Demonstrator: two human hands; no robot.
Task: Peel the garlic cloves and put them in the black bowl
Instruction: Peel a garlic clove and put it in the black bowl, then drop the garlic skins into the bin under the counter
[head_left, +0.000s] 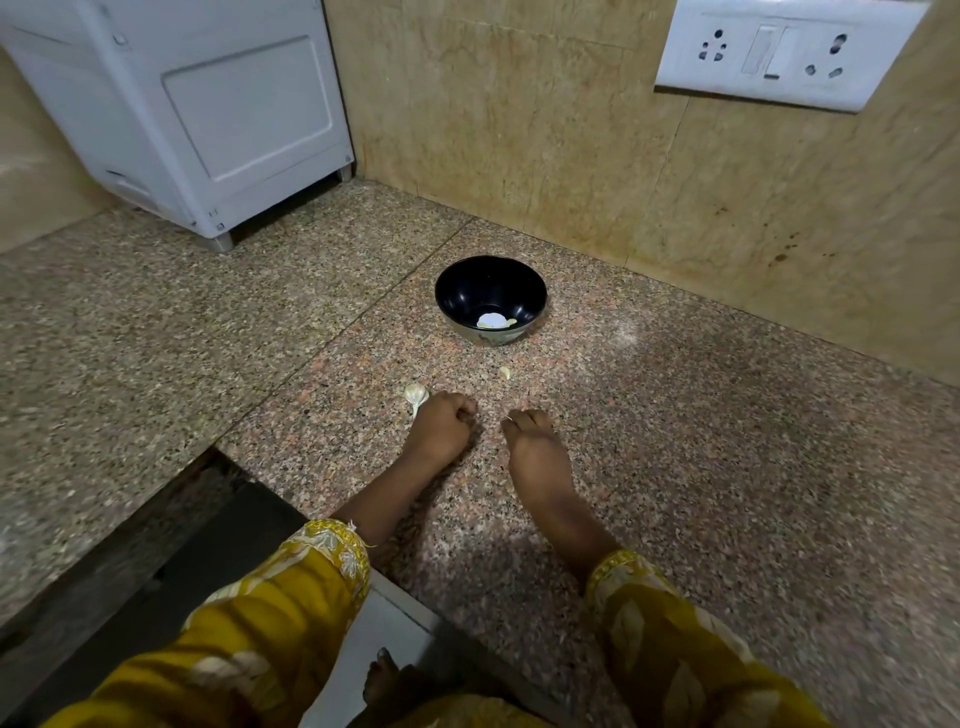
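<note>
Head view — left hand (441, 423) curled tight beside garlic clove (415, 395).

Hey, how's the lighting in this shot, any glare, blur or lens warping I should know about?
Head view: light pools on the counter around the black bowl, the left hand and right hand, and is dimmer toward the edges. A blown-out white patch sits in the bowl's bottom. The wide lens tilts the wall and switch panel. The yellow sleeves look soft.
</note>
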